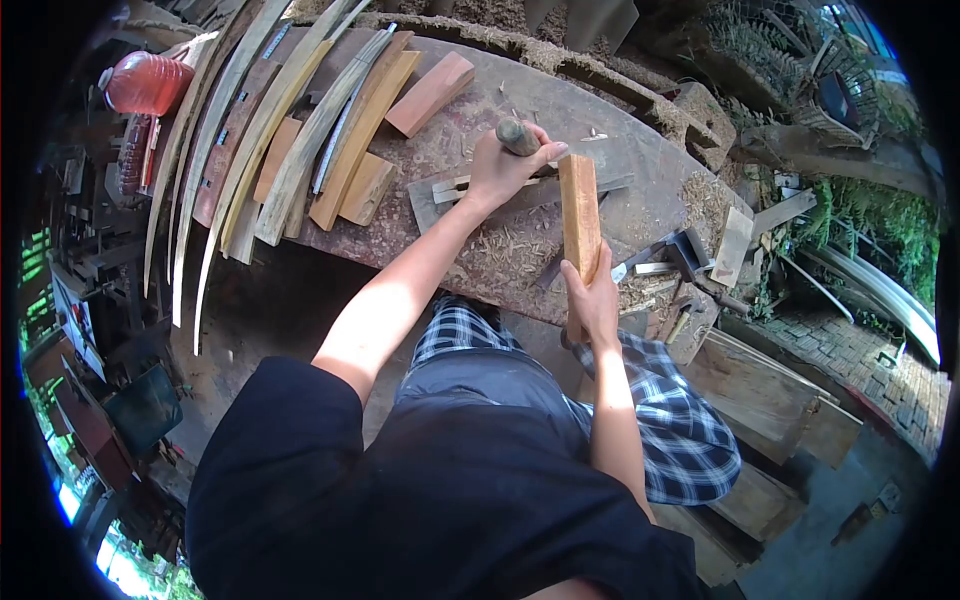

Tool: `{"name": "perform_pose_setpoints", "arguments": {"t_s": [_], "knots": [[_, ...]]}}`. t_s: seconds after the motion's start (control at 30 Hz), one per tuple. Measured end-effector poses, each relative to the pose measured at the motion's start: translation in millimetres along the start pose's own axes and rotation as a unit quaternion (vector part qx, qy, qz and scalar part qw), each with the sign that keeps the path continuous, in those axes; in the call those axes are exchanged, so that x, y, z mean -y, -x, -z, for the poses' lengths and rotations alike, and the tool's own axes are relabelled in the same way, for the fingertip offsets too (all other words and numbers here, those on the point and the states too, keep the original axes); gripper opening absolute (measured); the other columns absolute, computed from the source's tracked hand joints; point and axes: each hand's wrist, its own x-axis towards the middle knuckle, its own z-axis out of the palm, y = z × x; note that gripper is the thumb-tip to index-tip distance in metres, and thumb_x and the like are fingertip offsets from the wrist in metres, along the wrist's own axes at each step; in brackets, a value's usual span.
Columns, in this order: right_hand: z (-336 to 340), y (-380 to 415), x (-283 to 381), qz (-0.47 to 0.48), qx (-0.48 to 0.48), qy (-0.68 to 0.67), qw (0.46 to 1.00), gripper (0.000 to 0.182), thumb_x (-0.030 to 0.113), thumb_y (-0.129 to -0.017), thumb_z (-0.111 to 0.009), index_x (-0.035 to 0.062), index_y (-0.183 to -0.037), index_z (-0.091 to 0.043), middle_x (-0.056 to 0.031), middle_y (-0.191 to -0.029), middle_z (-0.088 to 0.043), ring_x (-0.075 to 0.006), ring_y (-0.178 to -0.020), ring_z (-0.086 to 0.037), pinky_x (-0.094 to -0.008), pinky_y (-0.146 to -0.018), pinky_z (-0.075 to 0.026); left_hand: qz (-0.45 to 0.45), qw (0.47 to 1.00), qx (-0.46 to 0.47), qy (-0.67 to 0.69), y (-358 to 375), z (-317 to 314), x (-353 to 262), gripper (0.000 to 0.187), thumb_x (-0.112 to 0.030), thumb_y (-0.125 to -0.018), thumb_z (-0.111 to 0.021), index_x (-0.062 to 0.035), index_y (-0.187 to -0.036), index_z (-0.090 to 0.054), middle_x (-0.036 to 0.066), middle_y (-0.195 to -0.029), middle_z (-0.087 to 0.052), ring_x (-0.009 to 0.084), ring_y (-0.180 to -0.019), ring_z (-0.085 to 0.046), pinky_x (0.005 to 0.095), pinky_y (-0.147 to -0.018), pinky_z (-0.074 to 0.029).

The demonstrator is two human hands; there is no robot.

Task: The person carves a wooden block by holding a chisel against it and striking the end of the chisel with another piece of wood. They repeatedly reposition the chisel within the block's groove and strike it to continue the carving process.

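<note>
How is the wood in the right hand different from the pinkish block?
The held piece is golden brown; the pinkish block is redder. The right hand grips the held piece; the pinkish block lies on the bench. The held piece looks longer than the pinkish block. Both are wooden.

No readable text, labels, brands, numbers or signs on anything in view.

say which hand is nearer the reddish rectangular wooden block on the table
Left. In view, the left hand, holding a grey rounded handle, is just below and right of the reddish block; the right hand, holding a tan wooden bar, is farther below and right.
</note>
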Motion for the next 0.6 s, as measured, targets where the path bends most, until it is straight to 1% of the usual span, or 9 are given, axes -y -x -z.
{"name": "perform_pose_setpoints", "arguments": {"t_s": [0.17,0.23,0.43,0.5,0.57,0.6], "knots": [[0.4,-0.6,-0.7,0.0,0.007,0.0,1.0,0.082,0.047,-0.089,-0.067,0.015,-0.154,-0.029,-0.0306,-0.119,-0.066,-0.0472,-0.106,-0.067,-0.0496,-0.092,-0.053,-0.009,1.0,0.014,-0.016,-8.6,-0.4,0.7,0.029,-0.036,-0.08,-0.085,-0.0083,-0.082,-0.075,0.002,-0.071,-0.072,0.0109,-0.066,-0.068,0.0283,-0.064,-0.053],[-1.4,-1.1,-1.8,0.007,0.003,-0.007,1.0,0.082,0.047,-0.089,-0.067,0.0151,-0.155,-0.029,-0.0302,-0.119,-0.066,-0.0469,-0.105,-0.068,-0.0494,-0.092,-0.053,-0.015,0.992,0.116,-0.042,-18.5,4.3,-0.6,0.025,-0.032,-0.085,-0.084,-0.0092,-0.084,-0.073,-0.004,-0.074,-0.068,0.0053,-0.069,-0.06,0.0245,-0.065,-0.049],[1.0,-0.8,-0.2,-0.006,0.009,-0.002,1.0,0.083,0.047,-0.089,-0.067,0.015,-0.155,-0.028,-0.0303,-0.119,-0.066,-0.0465,-0.106,-0.068,-0.0488,-0.092,-0.053,-0.02,0.991,0.119,-0.059,-30.3,-1.0,-2.8,0.028,-0.034,-0.084,-0.085,-0.0088,-0.083,-0.072,-0.005,-0.072,-0.066,0.0052,-0.068,-0.059,0.0251,-0.064,-0.049],[0.9,1.0,0.4,0.023,-0.006,0.011,1.0,0.084,0.047,-0.09,-0.065,0.0122,-0.156,-0.026,-0.0343,-0.112,-0.068,-0.0513,-0.106,-0.066,-0.0525,-0.093,-0.052,-0.014,0.991,0.121,-0.059,-29.9,-0.2,-1.7,0.029,-0.034,-0.084,-0.085,-0.0086,-0.083,-0.072,-0.005,-0.073,-0.066,0.0057,-0.069,-0.059,0.0255,-0.064,-0.049],[1.1,0.7,0.4,0.018,-0.005,0.012,1.0,0.084,0.047,-0.09,-0.065,0.0122,-0.156,-0.026,-0.0343,-0.112,-0.068,-0.0514,-0.106,-0.066,-0.0525,-0.093,-0.052,-0.008,0.991,0.123,-0.058,-28.3,1.8,-0.2,0.029,-0.035,-0.083,-0.085,-0.0084,-0.083,-0.072,-0.005,-0.074,-0.067,0.0062,-0.069,-0.06,0.0259,-0.065,-0.05],[0.7,0.6,0.7,0.014,-0.004,0.011,1.0,0.084,0.047,-0.09,-0.065,0.0123,-0.156,-0.026,-0.0342,-0.112,-0.068,-0.0515,-0.106,-0.066,-0.0525,-0.093,-0.052,0.004,0.993,0.108,-0.041,-27.8,3.6,0.0,0.029,-0.035,-0.083,-0.085,-0.0083,-0.083,-0.073,-0.004,-0.075,-0.068,0.006,-0.07,-0.061,0.0259,-0.065,-0.05]]}}
